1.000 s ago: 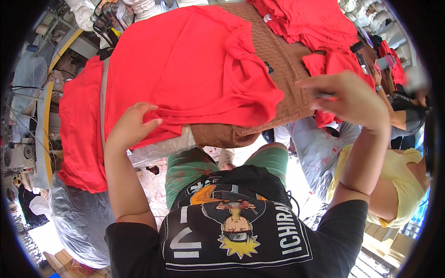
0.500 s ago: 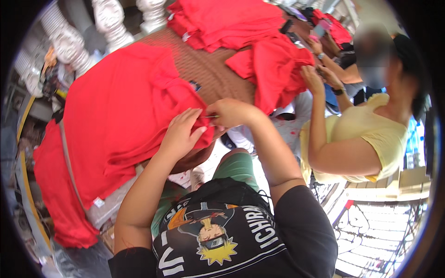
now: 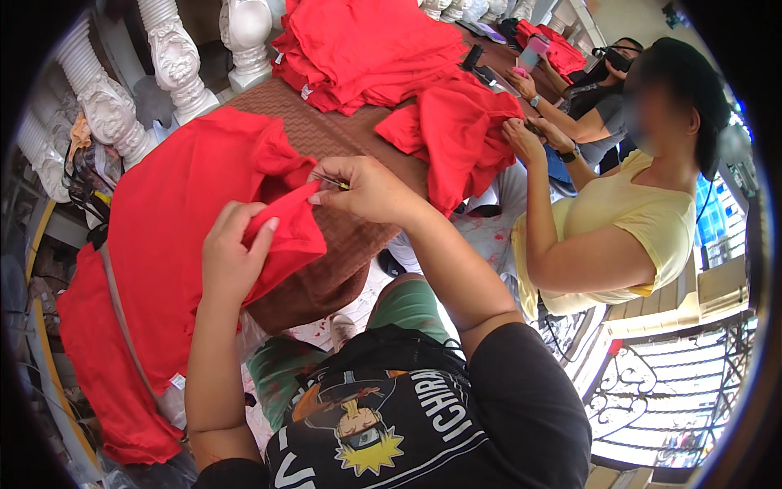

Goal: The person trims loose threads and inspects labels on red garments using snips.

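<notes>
A red garment (image 3: 187, 183) lies spread over the brown-covered table, its near edge lifted and bunched. My left hand (image 3: 230, 254) is closed on a fold of this red cloth, thumb on top. Just right of it, my right hand (image 3: 368, 189) grips a small pair of thread snips (image 3: 333, 181), thin metal blades with a bit of yellow. The blades point left, at the raised edge of the cloth. Whether they touch it, I cannot tell. The fingertips of the right hand are close against the red edge.
A pile of red garments (image 3: 366, 53) lies at the back of the brown cloth (image 3: 342, 134). To the right, a person in a yellow top (image 3: 603, 220) handles another red garment (image 3: 464, 134). Farther back sits another person (image 3: 599, 114). White balusters (image 3: 175, 61) line the far left.
Both hands have moved left and apart, the right one also upward. The garment's edge is now lifted and stretched out, and the snips show more clearly.
</notes>
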Available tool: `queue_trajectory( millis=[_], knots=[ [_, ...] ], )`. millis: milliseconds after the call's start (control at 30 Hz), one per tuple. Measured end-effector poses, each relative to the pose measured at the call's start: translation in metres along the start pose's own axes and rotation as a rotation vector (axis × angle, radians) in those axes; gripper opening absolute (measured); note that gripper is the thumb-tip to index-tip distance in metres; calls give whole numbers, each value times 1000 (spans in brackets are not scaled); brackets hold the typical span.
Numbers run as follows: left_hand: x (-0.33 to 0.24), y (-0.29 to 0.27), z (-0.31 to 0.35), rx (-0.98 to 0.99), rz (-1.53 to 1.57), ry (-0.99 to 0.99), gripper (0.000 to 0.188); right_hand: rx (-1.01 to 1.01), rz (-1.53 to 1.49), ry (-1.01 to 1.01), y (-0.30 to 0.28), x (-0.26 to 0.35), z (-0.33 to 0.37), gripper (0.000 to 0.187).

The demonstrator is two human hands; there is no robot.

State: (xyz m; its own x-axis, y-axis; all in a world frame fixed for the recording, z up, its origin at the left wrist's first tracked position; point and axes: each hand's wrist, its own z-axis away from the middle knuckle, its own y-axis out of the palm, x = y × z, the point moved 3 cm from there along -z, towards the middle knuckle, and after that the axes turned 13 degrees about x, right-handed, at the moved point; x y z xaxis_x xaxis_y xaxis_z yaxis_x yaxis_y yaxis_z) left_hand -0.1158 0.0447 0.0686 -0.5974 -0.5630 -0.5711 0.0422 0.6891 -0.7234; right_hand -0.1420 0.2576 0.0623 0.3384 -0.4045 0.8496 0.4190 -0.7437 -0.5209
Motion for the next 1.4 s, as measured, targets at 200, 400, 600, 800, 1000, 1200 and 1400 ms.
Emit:
queue_trajectory(
  millis=[200, 400, 600, 800, 1000, 1200, 1400],
  knots=[
    [-3, 9, 50, -55, -13, 48, 16, 291, 280, -109, 12, 20, 3, 28],
    [6, 23, 67, 384, 170, 80, 25, 502, 217, 244, 8, 1, 29, 29],
    [34, 1, -8, 167, -10, -36, 33, 445, 191, 532, 10, -21, 18, 29],
    [103, 52, -34, 408, -557, -248, 34, 571, 172, 371, 63, -31, 20, 30],
    [61, -93, -60, -360, -268, -117, 31, -564, 406, 159, -64, 9, 11, 27],
    [-25, -96, 49, 462, -529, -412, 39, -293, 497, 280, -57, 13, 37, 31],
    [-10, -81, 88, 358, -49, -534, 34, -182, 411, 304, -42, -8, 58, 34]
  ],
)
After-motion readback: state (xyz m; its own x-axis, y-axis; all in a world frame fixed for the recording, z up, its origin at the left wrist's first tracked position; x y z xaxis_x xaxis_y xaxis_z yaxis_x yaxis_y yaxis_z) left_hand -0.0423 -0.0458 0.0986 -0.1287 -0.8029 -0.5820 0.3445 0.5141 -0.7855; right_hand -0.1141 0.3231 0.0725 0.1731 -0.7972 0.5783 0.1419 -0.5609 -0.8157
